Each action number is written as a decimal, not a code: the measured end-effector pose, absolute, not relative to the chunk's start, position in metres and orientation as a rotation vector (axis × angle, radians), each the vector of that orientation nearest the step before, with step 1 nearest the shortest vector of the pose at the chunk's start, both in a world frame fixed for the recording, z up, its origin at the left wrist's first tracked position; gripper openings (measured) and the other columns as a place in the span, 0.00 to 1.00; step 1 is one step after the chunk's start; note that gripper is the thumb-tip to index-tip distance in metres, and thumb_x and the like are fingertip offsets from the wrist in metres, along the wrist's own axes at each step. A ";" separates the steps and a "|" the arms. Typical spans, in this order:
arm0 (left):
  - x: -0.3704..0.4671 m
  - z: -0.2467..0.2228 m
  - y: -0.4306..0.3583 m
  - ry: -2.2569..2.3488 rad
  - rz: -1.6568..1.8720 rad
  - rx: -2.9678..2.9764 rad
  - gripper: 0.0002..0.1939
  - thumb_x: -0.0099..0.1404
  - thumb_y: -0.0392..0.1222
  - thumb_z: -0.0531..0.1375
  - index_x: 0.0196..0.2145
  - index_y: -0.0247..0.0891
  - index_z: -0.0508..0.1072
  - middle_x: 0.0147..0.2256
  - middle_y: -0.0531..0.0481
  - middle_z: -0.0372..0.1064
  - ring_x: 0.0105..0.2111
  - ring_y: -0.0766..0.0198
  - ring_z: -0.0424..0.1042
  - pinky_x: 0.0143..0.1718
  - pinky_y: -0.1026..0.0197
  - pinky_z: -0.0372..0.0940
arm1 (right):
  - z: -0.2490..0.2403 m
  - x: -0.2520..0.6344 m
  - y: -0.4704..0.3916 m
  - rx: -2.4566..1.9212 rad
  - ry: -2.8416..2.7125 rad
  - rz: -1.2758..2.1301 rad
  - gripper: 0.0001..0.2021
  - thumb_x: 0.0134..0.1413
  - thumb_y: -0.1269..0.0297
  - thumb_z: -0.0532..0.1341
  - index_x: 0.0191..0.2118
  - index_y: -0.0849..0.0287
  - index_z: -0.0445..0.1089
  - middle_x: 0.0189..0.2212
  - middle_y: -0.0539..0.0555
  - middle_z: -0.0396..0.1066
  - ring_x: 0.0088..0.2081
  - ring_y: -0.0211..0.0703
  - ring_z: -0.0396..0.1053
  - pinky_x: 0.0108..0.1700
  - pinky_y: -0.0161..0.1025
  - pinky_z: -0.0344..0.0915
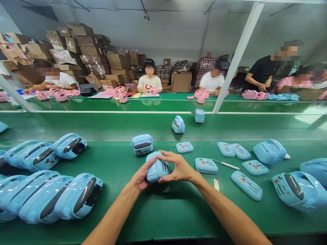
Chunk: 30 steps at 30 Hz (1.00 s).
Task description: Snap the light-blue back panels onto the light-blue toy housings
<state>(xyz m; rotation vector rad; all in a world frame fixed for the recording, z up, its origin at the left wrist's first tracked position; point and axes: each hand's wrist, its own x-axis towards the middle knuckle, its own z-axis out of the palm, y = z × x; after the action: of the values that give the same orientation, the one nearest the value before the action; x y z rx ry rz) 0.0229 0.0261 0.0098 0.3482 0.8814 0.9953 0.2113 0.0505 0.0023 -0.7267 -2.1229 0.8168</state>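
Observation:
Between my two hands, just above the green table, is a light blue plastic case (155, 170) with a printed side. My left hand (140, 175) wraps round its left side, thumb along the top. From the right, my right hand (180, 166) grips the printed face, its fingers on the upper edge and the thumb lower down. Right behind them stands another blue case with a handle and dark window (142, 144). Close by on the right lie a printed blue cover (206, 166) and a thin metal-tipped tool with a white handle (230, 165).
Rows of blue cases (76, 195) line the left side. More printed covers (246, 185) and handled cases (298, 190) are at right. Two blue pieces (178, 125) sit farther back. Across the table, several people work with pink parts (120, 92). A white post (237, 58) rises at right.

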 end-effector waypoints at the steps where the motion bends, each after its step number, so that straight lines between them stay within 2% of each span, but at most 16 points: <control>1: 0.023 0.010 0.029 0.873 0.986 0.353 0.24 0.66 0.40 0.63 0.58 0.30 0.68 0.35 0.42 0.81 0.30 0.54 0.81 0.35 0.55 0.77 | 0.003 0.213 0.052 -0.742 -2.111 0.822 0.45 0.31 0.52 0.79 0.61 0.48 0.69 0.64 0.63 0.63 0.64 0.63 0.62 0.65 0.59 0.58; 5: 0.023 0.008 0.036 0.850 0.952 0.351 0.27 0.66 0.39 0.64 0.60 0.30 0.66 0.38 0.40 0.81 0.35 0.52 0.82 0.43 0.53 0.76 | 0.003 0.215 0.053 -0.791 -2.063 0.853 0.44 0.32 0.54 0.79 0.60 0.50 0.70 0.64 0.63 0.63 0.64 0.62 0.64 0.65 0.58 0.59; 9: 0.021 -0.001 0.036 0.840 0.983 0.329 0.29 0.66 0.41 0.64 0.61 0.30 0.65 0.41 0.38 0.81 0.41 0.49 0.81 0.49 0.51 0.74 | -0.004 0.207 0.052 -0.765 -2.030 0.821 0.50 0.29 0.50 0.79 0.63 0.51 0.66 0.64 0.63 0.64 0.65 0.60 0.62 0.66 0.56 0.59; 12: 0.018 -0.009 0.032 0.814 1.015 0.362 0.33 0.61 0.42 0.68 0.60 0.30 0.66 0.43 0.37 0.80 0.44 0.47 0.80 0.51 0.50 0.72 | -0.012 0.204 0.050 -0.723 -2.010 0.802 0.53 0.29 0.47 0.79 0.66 0.50 0.63 0.64 0.63 0.63 0.65 0.59 0.61 0.66 0.56 0.58; 17: 0.014 -0.016 0.025 0.778 1.085 0.460 0.39 0.53 0.43 0.74 0.60 0.34 0.67 0.46 0.37 0.79 0.48 0.42 0.78 0.54 0.47 0.70 | -0.019 0.204 0.048 -0.674 -1.994 0.802 0.50 0.34 0.46 0.77 0.66 0.50 0.62 0.65 0.63 0.61 0.66 0.60 0.60 0.66 0.56 0.57; 20: 0.014 -0.016 0.025 0.770 1.088 0.476 0.37 0.54 0.42 0.73 0.59 0.37 0.68 0.47 0.39 0.79 0.49 0.42 0.77 0.55 0.46 0.70 | -0.020 0.203 0.046 -0.686 -2.009 0.753 0.50 0.35 0.45 0.77 0.66 0.50 0.61 0.65 0.63 0.61 0.65 0.60 0.60 0.66 0.56 0.58; 25: 0.015 -0.014 0.024 0.819 1.086 0.518 0.30 0.54 0.42 0.73 0.53 0.35 0.73 0.46 0.38 0.79 0.47 0.42 0.79 0.52 0.45 0.71 | -0.020 0.203 0.046 -0.682 -2.048 0.692 0.50 0.36 0.45 0.77 0.66 0.49 0.61 0.65 0.63 0.61 0.65 0.60 0.60 0.65 0.57 0.59; 30: 0.015 -0.013 0.022 0.819 1.083 0.502 0.29 0.54 0.41 0.72 0.52 0.35 0.73 0.42 0.40 0.80 0.42 0.45 0.80 0.47 0.49 0.73 | -0.020 0.202 0.047 -0.674 -2.059 0.726 0.51 0.33 0.45 0.77 0.66 0.47 0.62 0.65 0.63 0.60 0.64 0.60 0.61 0.65 0.57 0.59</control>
<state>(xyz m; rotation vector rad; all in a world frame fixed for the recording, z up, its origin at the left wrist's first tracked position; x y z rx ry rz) 0.0149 0.0222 -0.0130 0.5019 0.8188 1.0831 0.2021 0.0470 -0.0200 -0.6739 -2.0589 0.7264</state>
